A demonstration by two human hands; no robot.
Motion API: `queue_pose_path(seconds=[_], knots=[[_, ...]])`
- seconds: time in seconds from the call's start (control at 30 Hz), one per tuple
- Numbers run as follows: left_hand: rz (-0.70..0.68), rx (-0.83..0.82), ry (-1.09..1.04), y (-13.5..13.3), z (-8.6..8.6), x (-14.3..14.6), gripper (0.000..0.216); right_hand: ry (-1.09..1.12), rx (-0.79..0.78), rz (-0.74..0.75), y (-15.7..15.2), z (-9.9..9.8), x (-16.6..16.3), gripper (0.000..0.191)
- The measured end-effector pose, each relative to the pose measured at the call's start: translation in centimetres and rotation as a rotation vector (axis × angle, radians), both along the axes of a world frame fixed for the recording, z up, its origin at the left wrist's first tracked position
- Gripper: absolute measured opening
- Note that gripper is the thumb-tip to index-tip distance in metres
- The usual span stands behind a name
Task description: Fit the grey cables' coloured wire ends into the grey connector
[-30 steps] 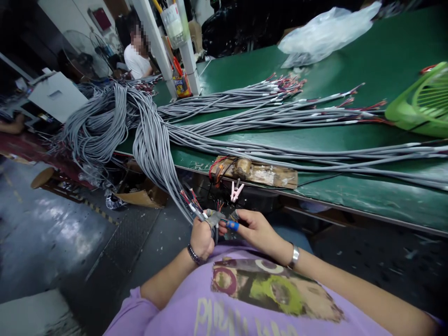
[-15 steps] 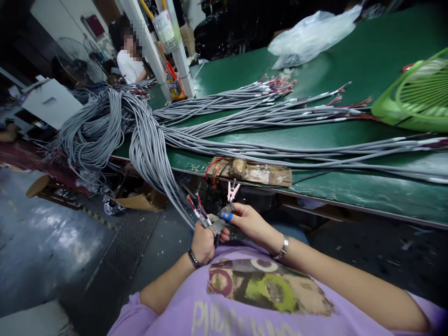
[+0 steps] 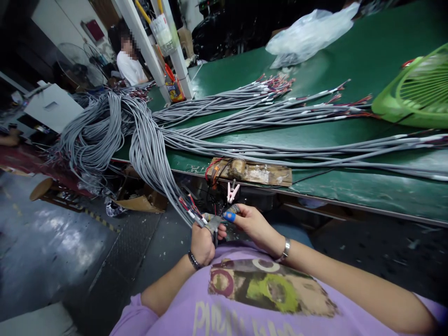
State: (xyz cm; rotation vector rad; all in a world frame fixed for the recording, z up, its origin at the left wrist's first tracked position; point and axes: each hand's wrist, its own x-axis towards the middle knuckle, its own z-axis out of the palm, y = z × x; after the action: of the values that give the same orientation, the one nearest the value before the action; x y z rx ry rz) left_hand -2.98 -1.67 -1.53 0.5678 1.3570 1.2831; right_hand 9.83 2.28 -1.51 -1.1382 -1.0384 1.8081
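My left hand [image 3: 203, 243] is closed around the ends of several grey cables [image 3: 182, 215], with grey tape wrapped on its fingers. Thin red, blue and dark wires [image 3: 188, 204] fan out from white-banded cable ends above that fist. Close on its right, my right hand [image 3: 258, 227] pinches thumb and forefinger together at the left hand's fingertips. Blue tape covers its thumb and greyish tape its forefinger. Whatever lies in this pinch is too small to make out. A pale pink clip [image 3: 232, 191] hangs at the table edge just beyond the fingers.
Long grey cable bundles [image 3: 224, 123] lie across the green table [image 3: 343, 186]. A wooden board [image 3: 262, 172] with wires sits at its front edge. A green fan [image 3: 413, 93], a plastic bag [image 3: 311, 37] and a post [image 3: 180, 56] stand farther off. A person [image 3: 129, 65] is at the back left.
The wire ends and cables in my left hand have shifted slightly left. My right hand has moved a little right, so the fingertips are slightly farther apart.
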Motion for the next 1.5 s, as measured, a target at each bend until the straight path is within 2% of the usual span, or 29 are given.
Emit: queue_pose_path(seconds=[0.17,0.27,0.43,0.57,0.73,0.87,1.1,1.27,1.5], knots=[[0.003,-0.003,-0.041,0.3,0.2,-0.3,0.020,0.036,0.005,0.048,0.0,0.0,0.6,0.036],[-0.008,-0.002,-0.065,0.5,0.7,-0.6,0.020,0.122,-0.013,-0.010,0.4,-0.4,1.5,0.037],[-0.152,-0.047,-0.139,0.9,1.8,-1.1,0.023,0.220,-0.090,-0.112,2.3,-0.9,2.9,0.041],[-0.309,-0.153,-0.313,1.8,2.3,-1.0,0.027,0.311,-0.118,0.002,4.1,-0.8,2.6,0.043],[-0.371,-0.226,-0.435,3.0,2.2,-0.8,0.027,0.475,-0.112,0.083,5.0,-1.0,1.2,0.045],[-0.375,-0.237,-0.435,3.3,2.1,-0.7,0.023,0.589,-0.168,0.017,4.9,-1.3,0.5,0.040],[-0.379,-0.258,-0.385,3.2,1.5,-0.5,0.024,0.585,-0.142,-0.098,4.9,-1.2,-0.1,0.039],[-0.350,-0.259,-0.351,3.1,1.5,-0.3,0.026,0.603,-0.177,-0.069,4.7,-1.2,0.0,0.041],[-0.329,-0.147,-0.204,1.4,2.2,0.1,0.028,0.624,-0.247,0.073,4.3,-0.6,0.9,0.047]])
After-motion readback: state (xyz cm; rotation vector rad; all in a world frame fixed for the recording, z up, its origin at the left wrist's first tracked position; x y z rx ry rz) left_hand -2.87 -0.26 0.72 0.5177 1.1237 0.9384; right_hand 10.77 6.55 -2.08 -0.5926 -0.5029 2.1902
